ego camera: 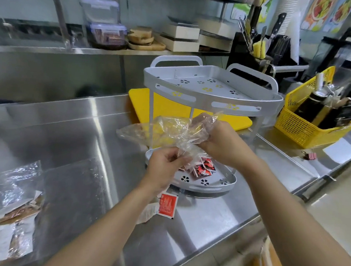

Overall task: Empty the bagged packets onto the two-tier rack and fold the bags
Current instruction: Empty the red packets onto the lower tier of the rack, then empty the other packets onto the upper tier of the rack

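A grey two-tier rack (pixel 229 105) stands on the steel counter, its top tier bare. Several red and black packets (pixel 204 169) lie on its lower tier (pixel 214 181). Both hands hold a crumpled clear plastic bag (pixel 150 131) above that tier. My left hand (pixel 165 165) pinches the bag's lower edge. My right hand (pixel 221 144) grips its upper part. One red packet (pixel 167 204) and a pale one (pixel 148 212) lie on the counter in front of the rack. A second clear bag with brown and white packets (pixel 11 213) rests at the near left.
A yellow cutting board (pixel 143 102) lies under and behind the rack. A yellow basket (pixel 306 128) with bottles stands at the right, a pink binder clip (pixel 310 156) near it. A back shelf carries lidded containers (pixel 104 28), boxes and a knife block. The counter's front edge runs diagonally at right.
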The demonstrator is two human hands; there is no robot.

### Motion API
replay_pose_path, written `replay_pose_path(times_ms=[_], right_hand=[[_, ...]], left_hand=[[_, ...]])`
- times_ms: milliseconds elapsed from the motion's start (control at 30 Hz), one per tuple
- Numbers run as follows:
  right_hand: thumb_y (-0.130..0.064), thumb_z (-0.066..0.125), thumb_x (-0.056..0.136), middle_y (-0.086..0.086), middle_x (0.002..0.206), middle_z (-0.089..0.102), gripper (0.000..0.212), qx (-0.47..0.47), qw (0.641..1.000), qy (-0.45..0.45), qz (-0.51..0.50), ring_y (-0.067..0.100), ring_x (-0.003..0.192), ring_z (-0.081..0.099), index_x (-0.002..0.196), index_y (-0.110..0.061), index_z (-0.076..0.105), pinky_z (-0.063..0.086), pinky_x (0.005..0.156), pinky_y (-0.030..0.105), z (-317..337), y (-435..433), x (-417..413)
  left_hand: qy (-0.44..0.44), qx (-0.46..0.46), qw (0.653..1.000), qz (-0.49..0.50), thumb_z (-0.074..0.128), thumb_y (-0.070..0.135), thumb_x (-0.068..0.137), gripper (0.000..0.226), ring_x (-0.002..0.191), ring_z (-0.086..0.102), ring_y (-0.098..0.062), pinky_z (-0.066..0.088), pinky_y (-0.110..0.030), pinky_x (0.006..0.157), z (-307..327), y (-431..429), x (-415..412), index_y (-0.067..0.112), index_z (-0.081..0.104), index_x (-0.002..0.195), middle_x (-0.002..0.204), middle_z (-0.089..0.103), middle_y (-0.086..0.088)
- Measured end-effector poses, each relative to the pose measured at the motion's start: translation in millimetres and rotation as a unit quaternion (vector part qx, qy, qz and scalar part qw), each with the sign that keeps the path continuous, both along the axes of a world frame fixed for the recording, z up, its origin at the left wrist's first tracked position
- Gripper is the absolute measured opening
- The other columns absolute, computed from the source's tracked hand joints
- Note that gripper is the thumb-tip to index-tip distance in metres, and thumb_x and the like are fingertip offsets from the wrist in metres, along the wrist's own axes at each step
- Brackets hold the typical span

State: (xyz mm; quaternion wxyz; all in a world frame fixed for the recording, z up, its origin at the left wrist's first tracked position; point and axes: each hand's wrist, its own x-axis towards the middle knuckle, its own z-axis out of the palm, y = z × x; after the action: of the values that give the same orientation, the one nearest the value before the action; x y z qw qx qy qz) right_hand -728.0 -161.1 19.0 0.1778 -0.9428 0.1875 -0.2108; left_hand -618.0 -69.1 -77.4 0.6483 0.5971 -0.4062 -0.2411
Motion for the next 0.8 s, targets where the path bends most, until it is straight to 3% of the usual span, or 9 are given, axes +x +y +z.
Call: replay_pose_path(times_ms=[100,200,300,367,467,533,633,733,800], right_hand=[[-0.013,0.065,0.083,0.004,0.095,0.064,0.016,0.003,0.999,-0.033,0.043,0.023,0.083,0.059,0.097,-0.004,0.063,0.044,0.075,0.032,11.4,22.0,15.8],[-0.016,0.063,0.085,0.007,0.085,0.066,0.016,0.018,0.997,-0.037,0.069,0.021,0.075,0.057,0.094,-0.003,0.064,0.048,0.069,0.031,17.7,44.0,36.9],[-0.013,0.064,0.084,0.005,0.079,0.065,0.018,0.019,0.994,-0.068,0.085,0.020,0.067,0.053,0.100,-0.005,0.062,0.043,0.059,0.019,18.7,70.7,61.3],[-0.006,0.063,0.081,0.005,0.080,0.063,0.011,0.004,0.992,-0.086,0.093,0.019,0.071,0.054,0.092,-0.004,0.064,0.042,0.061,0.017,15.8,90.7,79.6],[0.000,0.059,0.072,0.017,0.083,0.067,0.014,-0.069,0.985,-0.112,0.116,0.029,0.081,0.059,0.085,-0.003,0.062,0.037,0.060,0.023,13.1,125.4,109.6],[-0.004,0.062,0.070,0.016,0.093,0.071,0.022,-0.132,0.971,-0.095,0.173,0.028,0.084,0.062,0.092,-0.004,0.065,0.045,0.068,0.028,3.2,145.7,134.2],[-0.014,0.063,0.076,0.014,0.107,0.068,0.034,-0.171,0.968,-0.039,0.181,0.035,0.100,0.061,0.111,-0.013,0.062,0.048,0.083,0.044,-21.7,180.0,166.5],[-0.007,0.073,0.061,0.013,0.090,0.069,0.050,-0.209,0.954,-0.014,0.214,0.033,0.084,0.065,0.110,-0.008,0.062,0.048,0.072,0.042,-49.0,221.9,190.5],[-0.021,0.080,0.055,0.006,0.084,0.069,0.058,-0.255,0.939,-0.003,0.230,0.027,0.076,0.066,0.110,-0.010,0.063,0.050,0.068,0.034,-69.1,251.2,206.0]], left_hand=[[-0.016,-0.019,1.000,0.007,0.071,0.012,0.076,0.013,0.068,0.049,-0.020,0.039,-0.035,0.067,11.3,25.4,18.0,0.004,0.067,0.067,0.070,0.057,-0.013],[-0.034,-0.033,0.999,0.023,0.070,0.017,0.077,0.039,0.071,0.043,-0.021,0.035,-0.037,0.068,18.5,53.9,39.0,-0.019,0.055,0.077,0.075,0.050,-0.013],[-0.043,-0.033,0.996,0.068,0.069,0.013,0.078,0.032,0.067,0.042,-0.020,0.034,-0.036,0.066,25.0,88.8,59.5,-0.014,0.054,0.069,0.068,0.049,-0.013],[-0.020,-0.034,0.992,0.119,0.069,0.008,0.077,0.018,0.064,0.049,-0.016,0.040,-0.032,0.065,30.3,113.0,72.7,0.005,0.061,0.061,0.060,0.056,-0.007],[0.084,-0.053,0.984,0.146,0.065,0.009,0.077,0.007,0.065,0.060,-0.005,0.047,-0.022,0.066,41.0,155.0,93.0,0.015,0.067,0.078,0.067,0.069,0.008],[0.227,-0.085,0.963,0.122,0.058,0.024,0.077,0.020,0.080,0.064,-0.016,0.049,-0.029,0.073,40.9,187.4,113.4,0.015,0.066,0.093,0.087,0.070,-0.002],[0.420,-0.151,0.893,0.052,0.049,0.057,0.079,0.051,0.106,0.062,-0.035,0.046,-0.051,0.092,36.2,239.7,140.0,0.015,0.070,0.100,0.110,0.069,-0.014],[0.442,-0.146,0.884,0.036,0.055,0.074,0.060,0.079,0.116,0.056,-0.040,0.039,-0.064,0.096,22.2,284.3,151.8,0.016,0.067,0.112,0.124,0.063,-0.015],[0.459,-0.142,0.875,0.064,0.062,0.071,0.057,0.087,0.119,0.054,-0.038,0.038,-0.062,0.095,12.7,312.5,156.5,0.015,0.059,0.123,0.130,0.057,-0.015]])
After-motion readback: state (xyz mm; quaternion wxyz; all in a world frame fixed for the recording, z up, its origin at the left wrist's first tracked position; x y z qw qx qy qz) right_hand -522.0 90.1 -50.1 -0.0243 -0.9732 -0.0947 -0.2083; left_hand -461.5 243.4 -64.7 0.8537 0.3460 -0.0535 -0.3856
